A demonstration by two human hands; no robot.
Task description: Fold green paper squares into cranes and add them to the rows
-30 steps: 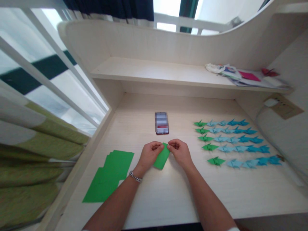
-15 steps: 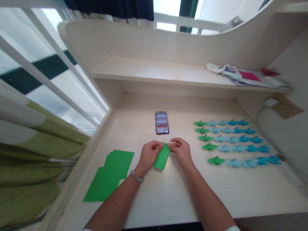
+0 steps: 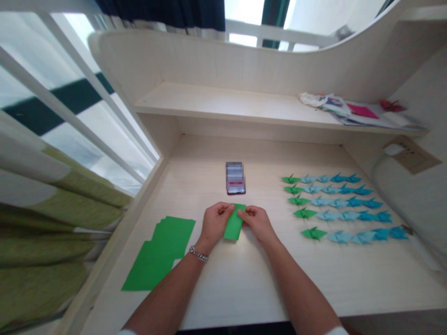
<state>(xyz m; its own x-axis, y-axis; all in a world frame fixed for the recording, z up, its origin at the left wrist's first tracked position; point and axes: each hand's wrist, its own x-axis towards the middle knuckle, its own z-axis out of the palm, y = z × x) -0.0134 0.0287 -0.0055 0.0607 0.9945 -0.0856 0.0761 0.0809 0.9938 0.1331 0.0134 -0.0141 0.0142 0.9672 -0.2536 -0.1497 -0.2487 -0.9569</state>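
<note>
Between my hands is a folded strip of green paper, a tall narrow rectangle just above the desk. My left hand pinches its upper left edge, thumb on top. On the other side, my right hand grips the upper right edge with its thumb on the front and fingers behind. Loose green paper sheets lie overlapping to the left of my left forearm. Rows of folded paper cranes stand on the right, with green cranes at the left end and light and darker blue cranes beyond them.
A phone lies on the desk beyond my hands. Above the back runs a shelf with papers at its right. A wall socket with a plugged-in cable is at the right; a curtain hangs at the left.
My right hand's raised fingers have come down and closed on the paper's edge. The strip now stands a little more upright and sits slightly higher in view.
</note>
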